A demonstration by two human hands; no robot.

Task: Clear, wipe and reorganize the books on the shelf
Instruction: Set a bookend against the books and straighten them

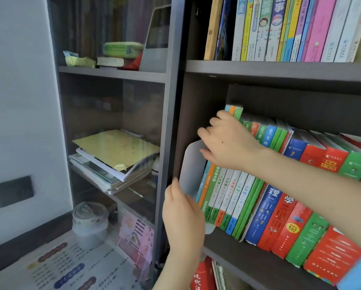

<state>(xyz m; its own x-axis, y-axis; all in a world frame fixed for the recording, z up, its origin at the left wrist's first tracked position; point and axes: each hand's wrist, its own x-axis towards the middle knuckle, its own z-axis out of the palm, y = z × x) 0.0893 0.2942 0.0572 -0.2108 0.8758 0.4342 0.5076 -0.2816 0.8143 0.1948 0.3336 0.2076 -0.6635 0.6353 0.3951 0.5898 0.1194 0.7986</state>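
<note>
A row of colourful books stands on the middle shelf board of a dark bookcase, leaning left against a white bookend. My right hand reaches over the leftmost thin books, its fingers laid over the bookend's top edge and the book tops. My left hand holds the bookend's lower front edge, thumb up along it. A second row of green, blue and red books stands behind the front row.
The shelf above carries upright books. Left of the dark upright post, a glass-fronted section holds a stack of papers, folded items and a round tin. More books sit below.
</note>
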